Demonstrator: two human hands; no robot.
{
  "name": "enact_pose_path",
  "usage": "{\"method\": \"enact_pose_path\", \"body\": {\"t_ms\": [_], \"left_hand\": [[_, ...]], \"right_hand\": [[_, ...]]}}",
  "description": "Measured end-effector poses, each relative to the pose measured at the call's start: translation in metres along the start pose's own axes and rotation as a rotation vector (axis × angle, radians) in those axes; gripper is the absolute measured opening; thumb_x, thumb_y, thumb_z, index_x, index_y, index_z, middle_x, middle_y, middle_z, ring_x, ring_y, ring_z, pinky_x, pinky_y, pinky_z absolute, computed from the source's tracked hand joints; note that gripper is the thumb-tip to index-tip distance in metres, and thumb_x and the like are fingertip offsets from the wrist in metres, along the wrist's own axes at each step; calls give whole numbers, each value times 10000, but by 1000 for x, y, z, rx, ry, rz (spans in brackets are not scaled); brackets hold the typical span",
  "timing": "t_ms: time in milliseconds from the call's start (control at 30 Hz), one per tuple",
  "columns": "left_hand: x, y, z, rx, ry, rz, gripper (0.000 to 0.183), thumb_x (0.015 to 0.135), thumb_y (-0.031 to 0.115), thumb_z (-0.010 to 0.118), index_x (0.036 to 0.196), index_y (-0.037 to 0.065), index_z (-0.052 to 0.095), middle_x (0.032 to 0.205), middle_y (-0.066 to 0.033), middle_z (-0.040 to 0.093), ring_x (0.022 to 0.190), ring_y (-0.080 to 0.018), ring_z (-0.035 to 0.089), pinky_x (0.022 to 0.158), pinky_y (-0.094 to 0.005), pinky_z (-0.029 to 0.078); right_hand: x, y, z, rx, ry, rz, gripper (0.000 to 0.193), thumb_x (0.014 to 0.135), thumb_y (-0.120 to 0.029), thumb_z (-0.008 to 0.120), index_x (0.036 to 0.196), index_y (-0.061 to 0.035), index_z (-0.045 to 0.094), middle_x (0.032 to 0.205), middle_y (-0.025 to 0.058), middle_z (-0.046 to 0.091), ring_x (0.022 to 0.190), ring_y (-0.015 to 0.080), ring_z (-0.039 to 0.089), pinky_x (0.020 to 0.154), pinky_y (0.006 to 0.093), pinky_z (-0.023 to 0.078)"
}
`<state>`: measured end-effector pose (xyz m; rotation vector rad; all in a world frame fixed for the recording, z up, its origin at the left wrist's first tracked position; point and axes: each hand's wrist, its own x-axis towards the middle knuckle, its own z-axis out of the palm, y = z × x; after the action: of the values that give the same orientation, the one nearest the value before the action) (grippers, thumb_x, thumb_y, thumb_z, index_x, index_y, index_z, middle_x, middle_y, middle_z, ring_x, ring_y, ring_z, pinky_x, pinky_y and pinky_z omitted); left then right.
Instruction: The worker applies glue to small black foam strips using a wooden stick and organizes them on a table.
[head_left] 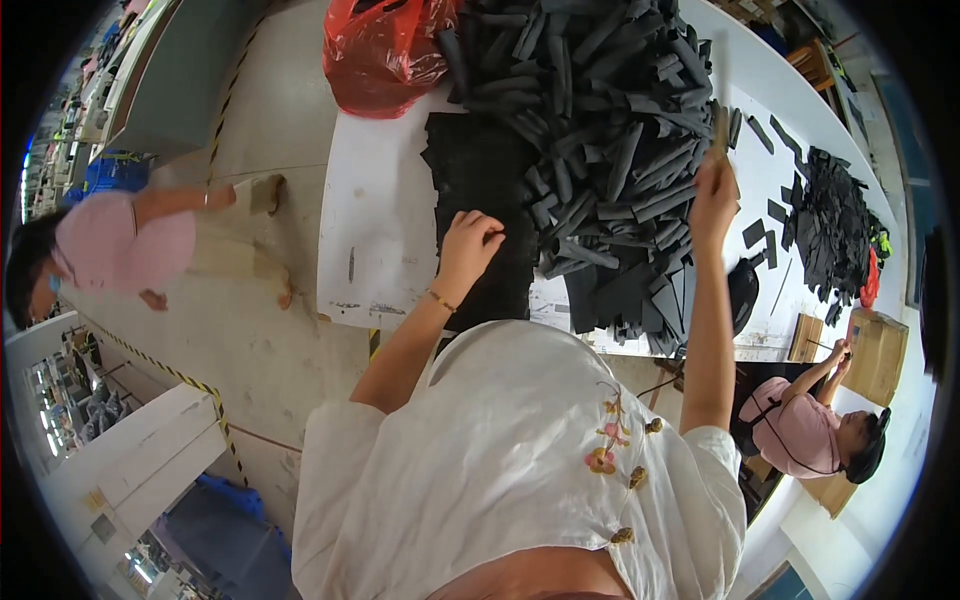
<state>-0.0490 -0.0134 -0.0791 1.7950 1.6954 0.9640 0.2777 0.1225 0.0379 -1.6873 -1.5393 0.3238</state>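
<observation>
A flat black sheet or stack of sheets [480, 180] with ragged edges lies on the white table in front of me. Over its left side is my left hand [468, 252], fingers curled in; whether anything is between them is hidden. My right hand [714, 195] is raised at the right of a big heap of rolled black pieces [600, 110]. It is closed round a long thin tool [720, 125], tan near the hand and pale towards the far end, blurred by motion. Flat black pieces [630, 295] lie beneath the heap's near edge.
A red plastic bag [385, 60] sits at the table's far left. Loose black strips and a second black pile [830, 225] spread over the white table [370, 220] to the right. One person in pink [130, 240] is at the left; another [800, 425] works at the right, near cardboard [877, 355].
</observation>
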Motion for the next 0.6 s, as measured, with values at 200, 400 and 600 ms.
{"method": "enact_pose_path", "body": {"t_ms": [200, 400, 600], "left_hand": [[26, -13, 40, 143, 59, 152, 142, 685, 129, 764, 778, 110, 659, 808, -26, 543, 871, -271, 522, 776, -382, 444], [33, -14, 25, 16, -95, 159, 86, 735, 159, 740, 797, 108, 709, 860, -20, 600, 873, -235, 513, 814, -346, 439], [33, -8, 11, -41, -42, 157, 76, 719, 156, 741, 761, 103, 707, 840, -13, 610, 896, -242, 515, 808, -362, 427]], "right_hand": [[-123, 26, -24, -89, -608, -250, 169, 870, -135, 632, 986, -15, 649, 874, 168, 666, 785, 358, 645, 658, 397, 510], [-137, 38, -40, -136, -675, -254, 173, 859, -142, 637, 993, -36, 666, 852, 142, 668, 711, 321, 645, 621, 387, 510], [-125, 31, -38, -134, -723, -335, 189, 859, -155, 629, 993, -30, 673, 870, 142, 671, 726, 326, 641, 649, 380, 515]]}}
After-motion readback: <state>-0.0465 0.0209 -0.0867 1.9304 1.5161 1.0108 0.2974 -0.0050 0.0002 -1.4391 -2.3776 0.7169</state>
